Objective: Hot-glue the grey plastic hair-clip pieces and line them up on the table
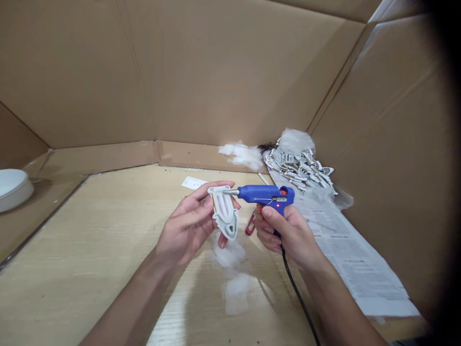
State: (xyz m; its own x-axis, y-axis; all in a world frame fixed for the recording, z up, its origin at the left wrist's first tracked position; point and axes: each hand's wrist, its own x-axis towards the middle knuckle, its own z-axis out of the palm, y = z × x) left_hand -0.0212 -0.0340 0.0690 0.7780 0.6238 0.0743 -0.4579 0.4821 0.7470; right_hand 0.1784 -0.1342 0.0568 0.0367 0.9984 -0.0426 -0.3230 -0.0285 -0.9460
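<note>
My left hand (190, 218) holds a small white and grey layered cutout piece (226, 214), shaped like a boat or ornament, with its pointed end toward me. In my right hand (284, 233) is a blue glue gun (264, 193) with a lit red light. Its metal nozzle touches or nearly touches the upper part of the piece. My right fingers wrap the handle near the orange trigger, and a black cord runs down from it. On the table below lie white fluffy wads (236, 288). A red-handled tool (251, 223) lies partly hidden behind my right hand.
At the back right, similar cutout pieces (300, 166) are heaped on newspaper (345, 245). White stuffing (243, 154) lies by the back cardboard wall (216, 72). A white paper slip (193, 182) is behind my left hand. A white bowl (14, 192) stands far left.
</note>
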